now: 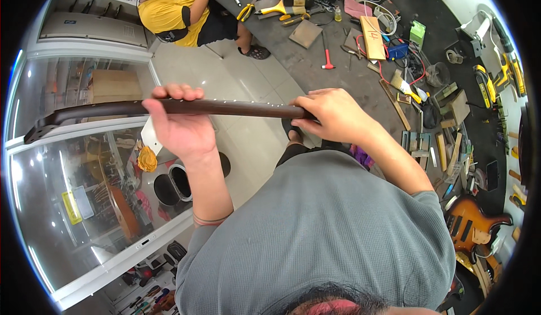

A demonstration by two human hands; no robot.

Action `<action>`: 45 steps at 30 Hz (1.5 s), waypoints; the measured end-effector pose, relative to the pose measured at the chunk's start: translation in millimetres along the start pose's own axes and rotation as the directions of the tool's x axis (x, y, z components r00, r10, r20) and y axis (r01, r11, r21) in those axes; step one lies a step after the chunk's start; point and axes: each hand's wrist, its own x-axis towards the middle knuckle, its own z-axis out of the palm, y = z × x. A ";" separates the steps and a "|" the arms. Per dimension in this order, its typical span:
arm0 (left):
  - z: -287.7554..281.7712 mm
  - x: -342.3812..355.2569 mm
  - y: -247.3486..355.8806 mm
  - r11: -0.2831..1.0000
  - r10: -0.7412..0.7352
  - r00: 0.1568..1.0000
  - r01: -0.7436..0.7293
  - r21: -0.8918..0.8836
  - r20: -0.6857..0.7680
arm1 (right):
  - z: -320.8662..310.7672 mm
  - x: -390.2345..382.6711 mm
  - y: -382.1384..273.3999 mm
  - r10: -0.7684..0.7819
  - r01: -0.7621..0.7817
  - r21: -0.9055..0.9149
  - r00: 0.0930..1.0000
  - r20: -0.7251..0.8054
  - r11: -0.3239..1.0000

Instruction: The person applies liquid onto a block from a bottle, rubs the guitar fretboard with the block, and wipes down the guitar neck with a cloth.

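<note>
A dark brown guitar neck [242, 108] lies crosswise in front of me, its curved headstock [48, 124] at the far left. Small pale dots run along its upper edge. My left hand [189, 126] supports it from below near the headstock side, palm up, with the thumb on one side and the fingertips curled over the far edge. Around the right end of the neck, my right hand [335, 112] is closed, fingers over the top; that end is partly hidden in the grip.
A workbench [307, 69] on the right carries pliers, brushes, a red-handled hammer [327, 58] and wood pieces. A sunburst guitar body [473, 225] rests at lower right. Glass-fronted cabinets [112, 185] stand left. A person in a yellow shirt [169, 13] sits at the bench's far end.
</note>
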 end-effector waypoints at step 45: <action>-137.3 -15.7 -148.1 0.863 -0.419 0.482 0.475 -0.173 -0.769 | 154.0 -209.1 194.5 0.935 -0.318 0.884 0.021 -0.355 0.343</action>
